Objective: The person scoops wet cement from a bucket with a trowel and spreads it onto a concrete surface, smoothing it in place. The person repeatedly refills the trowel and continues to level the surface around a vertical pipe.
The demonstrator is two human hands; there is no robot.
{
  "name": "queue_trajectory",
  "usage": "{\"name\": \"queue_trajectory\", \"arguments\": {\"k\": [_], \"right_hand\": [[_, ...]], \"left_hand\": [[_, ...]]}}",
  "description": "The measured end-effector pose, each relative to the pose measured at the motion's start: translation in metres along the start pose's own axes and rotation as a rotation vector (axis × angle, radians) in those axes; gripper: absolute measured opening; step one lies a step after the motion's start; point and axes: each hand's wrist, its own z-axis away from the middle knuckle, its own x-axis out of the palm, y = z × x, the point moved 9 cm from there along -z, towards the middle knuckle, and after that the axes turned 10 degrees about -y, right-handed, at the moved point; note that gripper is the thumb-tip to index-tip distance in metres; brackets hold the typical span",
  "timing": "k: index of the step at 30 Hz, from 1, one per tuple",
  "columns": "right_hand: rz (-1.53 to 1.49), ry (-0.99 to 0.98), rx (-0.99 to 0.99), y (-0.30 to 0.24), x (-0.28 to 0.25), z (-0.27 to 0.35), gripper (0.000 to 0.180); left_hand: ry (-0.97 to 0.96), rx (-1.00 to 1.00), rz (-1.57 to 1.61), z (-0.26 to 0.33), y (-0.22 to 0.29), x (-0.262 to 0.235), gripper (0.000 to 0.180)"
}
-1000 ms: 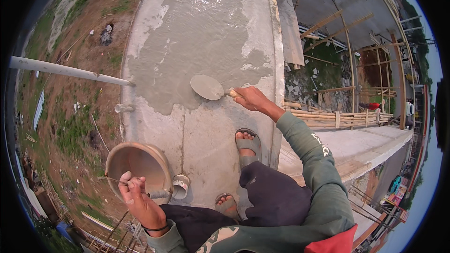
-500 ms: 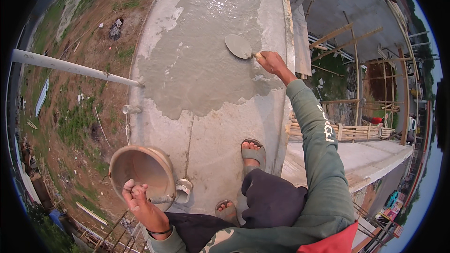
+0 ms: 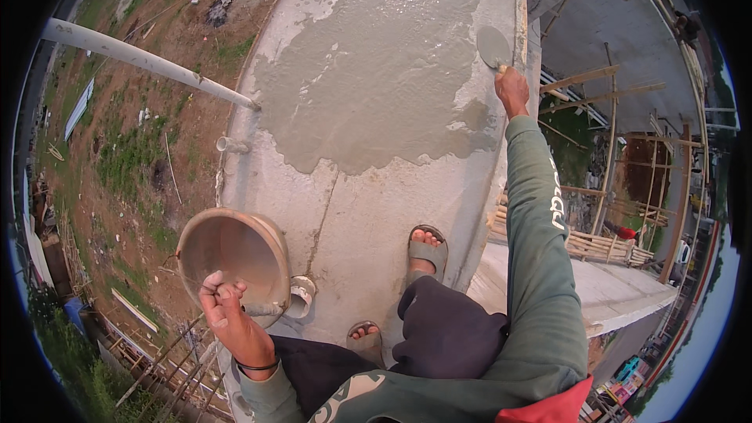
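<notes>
Round trowel [image 3: 494, 45] is at the right border of the wet mortar patch [image 3: 368, 102], near the edge of the concrete slab [image 3: 376, 219]; whether its blade touches the surface, I cannot tell. Right hand [image 3: 513, 92] is closed firmly around the trowel's handle, also to the right of the patch. Left hand [image 3: 235, 321] is on the near left side of the patch, with its fingers curled before the bucket [image 3: 235, 247]; whether they clamp its handle, I cannot tell. Long pale pipe [image 3: 157, 61] reaches out to the left of the patch. Two sandalled feet [image 3: 427, 252] stand on the slab, nearer to the person than the patch.
</notes>
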Motion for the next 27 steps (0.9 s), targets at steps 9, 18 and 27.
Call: {"name": "queue_trajectory", "arguments": {"k": [9,18,27], "right_hand": [[-0.067,-0.257,-0.82,-0.124,0.043,0.144,0.038],[-0.023,-0.129,-0.485,-0.105,0.032,0.132,0.035],[-0.036,-0.3,-0.749,-0.149,0.056,0.235,0.038]], "left_hand": [[0.1,0.021,0.074,0.012,0.002,-0.031,0.022],[0.115,0.05,0.112,0.026,0.006,-0.05,0.02],[0.106,0.03,0.195,0.034,0.003,-0.059,0.019]]}}
